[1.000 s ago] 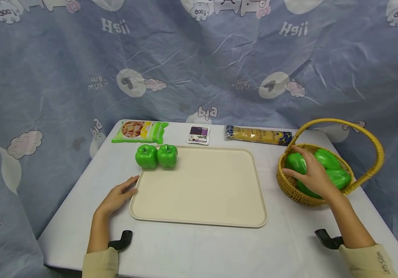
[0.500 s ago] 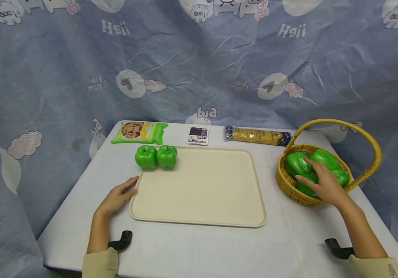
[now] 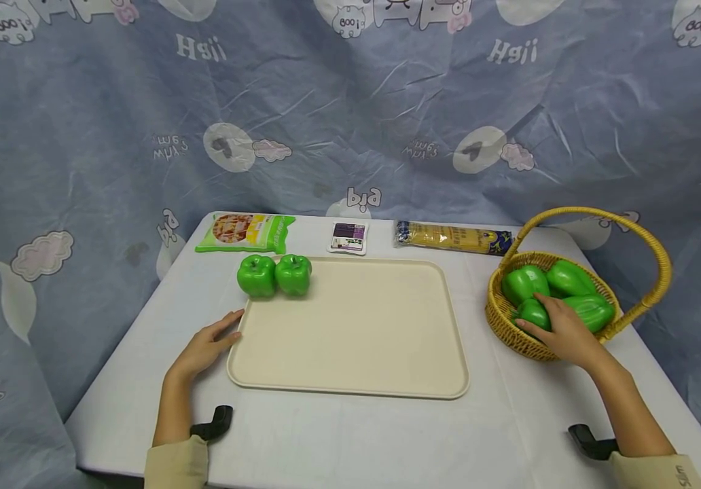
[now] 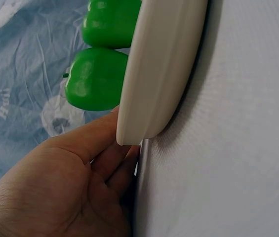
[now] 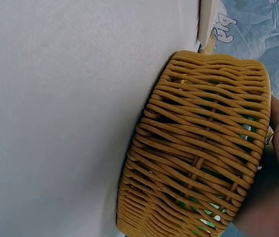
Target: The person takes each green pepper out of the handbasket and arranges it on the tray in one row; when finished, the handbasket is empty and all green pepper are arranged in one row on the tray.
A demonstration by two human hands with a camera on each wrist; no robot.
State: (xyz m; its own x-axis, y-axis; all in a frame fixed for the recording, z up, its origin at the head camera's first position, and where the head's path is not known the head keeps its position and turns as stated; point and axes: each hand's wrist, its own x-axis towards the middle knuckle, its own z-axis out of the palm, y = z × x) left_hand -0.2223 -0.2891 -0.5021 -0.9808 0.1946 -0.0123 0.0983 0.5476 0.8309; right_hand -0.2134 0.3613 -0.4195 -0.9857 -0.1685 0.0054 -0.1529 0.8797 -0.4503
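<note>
In the head view my left hand (image 3: 206, 346) rests at the left rim of a cream tray (image 3: 356, 333), its fingers touching the edge. The left wrist view shows the fingers (image 4: 87, 140) reaching against the tray's side. Two green bell peppers (image 3: 257, 276) stand side by side at the tray's far left corner. On the right, my right hand (image 3: 567, 333) is inside a wicker basket (image 3: 518, 343), thumb and fingers around the near green bell pepper (image 3: 532, 312). Several green vegetables (image 3: 570, 277) lie in the basket; the right wrist view has the basket wall hiding most of the fingers.
The basket's tall arched handle (image 3: 662, 272) rises beside my right forearm. Along the table's back edge lie a green food packet (image 3: 246, 232), a small white-edged pack (image 3: 348, 238) and a long yellow packet (image 3: 454, 238). A patterned blue curtain (image 3: 350, 102) hangs behind.
My right hand has moved from the basket's far left side toward its near side, and its fingers have settled around the near bell pepper. The left hand has stayed at the tray's rim.
</note>
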